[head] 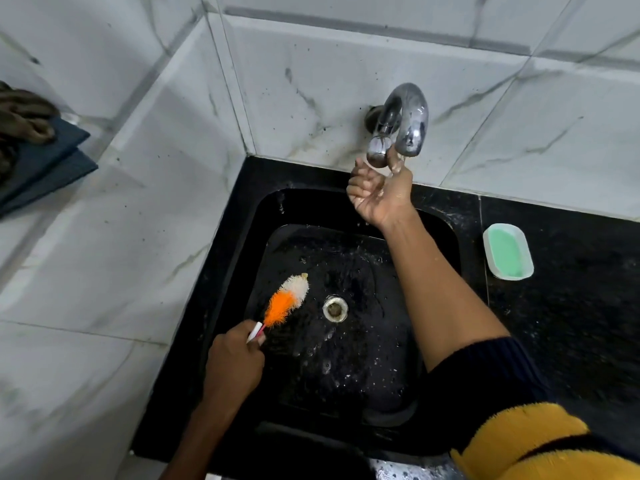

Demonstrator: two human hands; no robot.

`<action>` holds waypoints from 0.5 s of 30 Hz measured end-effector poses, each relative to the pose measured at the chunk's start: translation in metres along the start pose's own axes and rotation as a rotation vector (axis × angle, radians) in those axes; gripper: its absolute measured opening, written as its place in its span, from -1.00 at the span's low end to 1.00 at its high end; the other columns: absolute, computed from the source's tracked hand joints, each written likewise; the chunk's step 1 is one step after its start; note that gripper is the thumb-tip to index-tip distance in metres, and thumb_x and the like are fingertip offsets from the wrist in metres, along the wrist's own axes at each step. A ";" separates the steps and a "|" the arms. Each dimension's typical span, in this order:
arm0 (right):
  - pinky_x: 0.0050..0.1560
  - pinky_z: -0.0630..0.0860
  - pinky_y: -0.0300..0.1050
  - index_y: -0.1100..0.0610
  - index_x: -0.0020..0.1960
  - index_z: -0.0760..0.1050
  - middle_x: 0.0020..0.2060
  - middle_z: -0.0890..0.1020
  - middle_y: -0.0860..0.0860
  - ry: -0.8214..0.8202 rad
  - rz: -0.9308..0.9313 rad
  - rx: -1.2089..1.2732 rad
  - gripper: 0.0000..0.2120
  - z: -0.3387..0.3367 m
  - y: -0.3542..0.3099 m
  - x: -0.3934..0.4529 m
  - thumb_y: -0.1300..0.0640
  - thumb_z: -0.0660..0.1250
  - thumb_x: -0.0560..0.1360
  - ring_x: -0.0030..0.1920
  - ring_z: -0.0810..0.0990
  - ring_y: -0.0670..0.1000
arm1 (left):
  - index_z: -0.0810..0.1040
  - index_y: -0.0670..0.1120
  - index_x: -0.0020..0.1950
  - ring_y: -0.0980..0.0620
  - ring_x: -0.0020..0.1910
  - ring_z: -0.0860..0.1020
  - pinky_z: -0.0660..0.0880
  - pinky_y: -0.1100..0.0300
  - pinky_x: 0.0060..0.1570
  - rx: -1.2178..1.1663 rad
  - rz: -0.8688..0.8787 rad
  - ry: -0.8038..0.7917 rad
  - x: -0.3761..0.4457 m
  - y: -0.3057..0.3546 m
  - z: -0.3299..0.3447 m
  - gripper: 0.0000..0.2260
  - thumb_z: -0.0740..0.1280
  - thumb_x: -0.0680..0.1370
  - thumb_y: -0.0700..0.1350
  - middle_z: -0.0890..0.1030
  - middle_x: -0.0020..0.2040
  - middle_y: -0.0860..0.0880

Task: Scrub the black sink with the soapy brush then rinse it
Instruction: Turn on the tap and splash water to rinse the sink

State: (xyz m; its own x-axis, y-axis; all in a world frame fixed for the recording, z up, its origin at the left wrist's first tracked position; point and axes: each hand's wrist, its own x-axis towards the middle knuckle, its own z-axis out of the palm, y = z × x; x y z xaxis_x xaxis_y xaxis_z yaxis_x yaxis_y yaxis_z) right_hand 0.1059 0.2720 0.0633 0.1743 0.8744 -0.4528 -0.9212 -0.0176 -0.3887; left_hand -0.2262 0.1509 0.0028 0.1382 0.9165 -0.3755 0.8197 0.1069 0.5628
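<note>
I have one view only, from the head, looking steeply down, close above the sink (242, 244) corner.

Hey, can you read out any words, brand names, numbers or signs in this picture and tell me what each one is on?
There is no readable text anywhere in this view.
brush: no lettering shows on the white handle or bristles.
soap dish: plain, no label.
tap: bare chrome, no brand mark visible.
black sink and wall tiles: only water drops, veining and specks, no writing.
</note>
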 end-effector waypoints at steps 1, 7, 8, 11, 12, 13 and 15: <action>-0.53 0.06 -0.25 0.25 -0.16 0.48 -0.41 0.37 0.03 0.004 0.002 0.016 -0.53 -0.006 0.007 -0.004 -0.18 0.19 0.51 -0.55 0.19 -0.09 | 0.53 0.00 -0.21 -0.07 -0.36 0.58 0.55 0.01 -0.33 -0.001 -0.002 -0.001 0.000 0.000 0.001 -0.82 0.34 0.52 -0.25 0.59 -0.36 -0.05; -0.66 0.05 -0.32 0.11 -0.28 0.30 -0.55 0.29 -0.04 0.278 0.071 -0.088 -0.66 -0.059 0.045 -0.028 0.09 0.04 0.65 -0.65 0.16 -0.11 | 0.52 -0.03 -0.25 -0.06 -0.38 0.58 0.54 0.01 -0.34 -0.025 0.015 -0.007 -0.003 0.003 0.005 -0.81 0.34 0.55 -0.22 0.58 -0.42 -0.03; -0.67 0.07 -0.32 0.10 -0.26 0.30 -0.55 0.30 -0.05 0.344 0.108 -0.176 -0.67 -0.066 0.049 -0.032 0.12 0.02 0.66 -0.65 0.18 -0.11 | 0.52 -0.03 -0.25 -0.06 -0.39 0.58 0.55 -0.01 -0.33 -0.022 0.020 -0.007 -0.004 0.003 0.005 -0.82 0.33 0.55 -0.21 0.58 -0.42 -0.03; -0.65 0.24 -0.31 0.16 -0.18 0.39 -0.44 0.43 0.00 0.472 0.189 -0.571 -0.70 -0.074 0.051 -0.044 0.17 0.02 0.67 -0.62 0.40 -0.08 | 0.52 -0.02 -0.23 -0.08 -0.37 0.58 0.58 -0.04 -0.31 -0.007 0.028 -0.012 -0.006 0.000 0.006 -0.84 0.33 0.54 -0.19 0.58 -0.42 -0.03; -0.62 0.35 -0.28 0.20 -0.17 0.43 -0.39 0.49 0.05 0.464 0.205 -0.701 -0.68 -0.073 0.048 -0.048 0.18 0.02 0.67 -0.57 0.52 -0.03 | 0.52 -0.02 -0.24 -0.08 -0.37 0.58 0.58 -0.04 -0.31 -0.001 0.029 -0.013 -0.007 0.000 0.006 -0.84 0.33 0.54 -0.19 0.58 -0.41 -0.03; -0.54 0.48 -0.24 0.25 -0.15 0.47 -0.34 0.56 0.10 0.432 0.216 -0.804 -0.66 -0.070 0.043 -0.052 0.18 0.02 0.68 -0.49 0.62 0.03 | 0.52 -0.02 -0.24 -0.08 -0.37 0.58 0.58 -0.05 -0.31 0.003 0.032 -0.012 -0.008 0.000 0.006 -0.83 0.33 0.54 -0.20 0.58 -0.41 -0.03; -0.29 0.63 -0.10 0.35 -0.05 0.52 -0.20 0.64 0.23 0.333 0.208 -0.912 -0.65 -0.064 0.031 -0.059 0.19 0.04 0.68 -0.25 0.71 0.16 | 0.53 -0.02 -0.23 -0.09 -0.37 0.58 0.59 -0.05 -0.31 0.004 0.038 -0.013 -0.010 -0.002 0.005 -0.83 0.33 0.54 -0.20 0.58 -0.41 -0.03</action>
State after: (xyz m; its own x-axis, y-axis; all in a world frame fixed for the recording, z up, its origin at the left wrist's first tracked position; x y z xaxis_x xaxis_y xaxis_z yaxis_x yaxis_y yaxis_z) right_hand 0.0898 0.1885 0.0268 0.2572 0.6335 -0.7297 -0.3484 -0.6435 -0.6815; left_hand -0.2265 0.1397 0.0011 0.1761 0.9148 -0.3634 0.8160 0.0708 0.5736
